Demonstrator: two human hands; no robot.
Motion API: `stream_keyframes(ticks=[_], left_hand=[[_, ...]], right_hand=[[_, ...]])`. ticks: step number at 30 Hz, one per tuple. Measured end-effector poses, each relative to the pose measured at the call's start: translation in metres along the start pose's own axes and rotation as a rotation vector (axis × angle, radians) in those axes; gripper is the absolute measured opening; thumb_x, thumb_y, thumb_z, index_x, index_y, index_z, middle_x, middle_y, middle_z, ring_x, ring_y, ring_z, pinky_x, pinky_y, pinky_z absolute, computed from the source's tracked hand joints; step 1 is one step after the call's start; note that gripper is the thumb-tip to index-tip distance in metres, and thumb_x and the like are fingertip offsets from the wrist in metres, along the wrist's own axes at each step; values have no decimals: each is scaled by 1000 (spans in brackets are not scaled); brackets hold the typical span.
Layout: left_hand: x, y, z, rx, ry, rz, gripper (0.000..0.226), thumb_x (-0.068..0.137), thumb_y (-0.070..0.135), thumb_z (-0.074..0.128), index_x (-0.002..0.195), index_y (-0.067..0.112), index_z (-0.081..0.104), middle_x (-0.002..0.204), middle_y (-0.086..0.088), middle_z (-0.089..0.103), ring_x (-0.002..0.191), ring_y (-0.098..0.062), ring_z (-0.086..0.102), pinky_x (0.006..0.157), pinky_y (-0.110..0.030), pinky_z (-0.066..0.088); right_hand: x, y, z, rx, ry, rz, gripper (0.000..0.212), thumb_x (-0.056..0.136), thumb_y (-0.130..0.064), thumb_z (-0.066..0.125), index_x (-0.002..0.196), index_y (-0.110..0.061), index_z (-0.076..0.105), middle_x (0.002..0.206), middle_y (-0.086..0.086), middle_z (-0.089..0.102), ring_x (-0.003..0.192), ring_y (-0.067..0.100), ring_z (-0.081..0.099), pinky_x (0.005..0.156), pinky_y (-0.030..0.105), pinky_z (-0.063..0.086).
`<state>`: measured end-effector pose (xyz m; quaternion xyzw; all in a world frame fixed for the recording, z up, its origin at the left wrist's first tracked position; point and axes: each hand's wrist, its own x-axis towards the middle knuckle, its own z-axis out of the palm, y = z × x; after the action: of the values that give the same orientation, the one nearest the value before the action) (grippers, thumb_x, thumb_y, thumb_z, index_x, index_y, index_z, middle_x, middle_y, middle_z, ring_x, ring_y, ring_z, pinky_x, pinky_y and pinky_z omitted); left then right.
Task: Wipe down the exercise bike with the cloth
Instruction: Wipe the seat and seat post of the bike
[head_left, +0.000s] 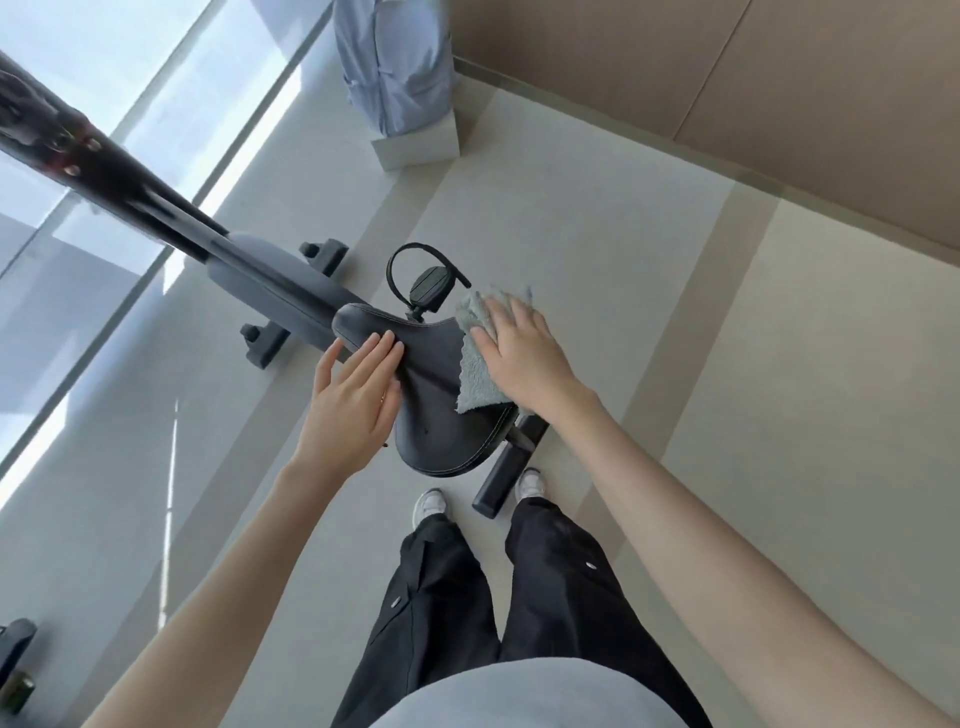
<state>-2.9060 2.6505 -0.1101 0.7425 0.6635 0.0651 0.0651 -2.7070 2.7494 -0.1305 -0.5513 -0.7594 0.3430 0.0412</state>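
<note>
Right hand (522, 353) flat, pressing fluffy cloth (478, 374) on smooth saddle (431, 415); left hand (353, 400) flat alongside.

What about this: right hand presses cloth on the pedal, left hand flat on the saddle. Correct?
No: head view shows the right hand pressing the cloth on the saddle, not the pedal. Left hand flat on the saddle is right.

My right hand (524, 358) covers much of the cloth (480, 382) on the seat (441, 421), and my left hand (353, 405) hides the seat's left edge. Ahead of the seat, the bike's column (78, 156) is blurred and runs out of my view. Far beyond the seat, a bag (395, 67) is cropped at the top.
</note>
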Motion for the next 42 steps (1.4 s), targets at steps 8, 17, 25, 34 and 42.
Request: stream_keyframes(ticks=[8, 17, 25, 34, 42], left_hand=[[8, -36, -2, -12, 0, 183, 43, 98, 24, 35, 130, 2, 55, 138, -11, 52, 130, -26, 47, 113, -51, 24], [13, -63, -8, -27, -69, 407, 45, 97, 24, 35, 134, 3, 51, 142, -10, 47, 134, -23, 42, 113, -51, 23], [20, -80, -9, -53, -68, 554, 46, 97, 24, 35, 131, 1, 53, 140, -13, 49, 132, -25, 44, 111, -54, 25], [20, -85, -13, -59, -95, 594, 49, 97, 24, 30, 133, 0, 51, 142, -14, 47, 134, -25, 42, 113, -52, 23], [17, -86, -10, -30, -73, 565, 47, 96, 20, 32, 135, 3, 49, 143, -10, 46, 135, -22, 40, 115, -50, 20]], right_hand=[[-10, -16, 10, -131, 50, 100, 55, 99, -48, 28, 148, -24, 21, 158, 4, 11, 142, 32, 9, 112, 47, 16], [23, -23, 0, 17, 167, 381, 40, 94, -50, 34, 118, -24, 54, 119, 7, 57, 109, 30, 53, 82, 37, 38], [-75, -76, 85, -142, 442, 465, 57, 100, -35, 32, 149, -12, 14, 156, 19, 5, 134, 41, 27, 101, 47, 38], [-47, -85, 73, -399, 312, 414, 57, 100, -42, 24, 149, -14, 15, 157, 12, 9, 142, 38, 8, 114, 52, 5], [-21, -87, 65, -502, 273, 291, 54, 100, -45, 23, 148, -21, 20, 157, 4, 18, 143, 29, 11, 115, 49, 0]])
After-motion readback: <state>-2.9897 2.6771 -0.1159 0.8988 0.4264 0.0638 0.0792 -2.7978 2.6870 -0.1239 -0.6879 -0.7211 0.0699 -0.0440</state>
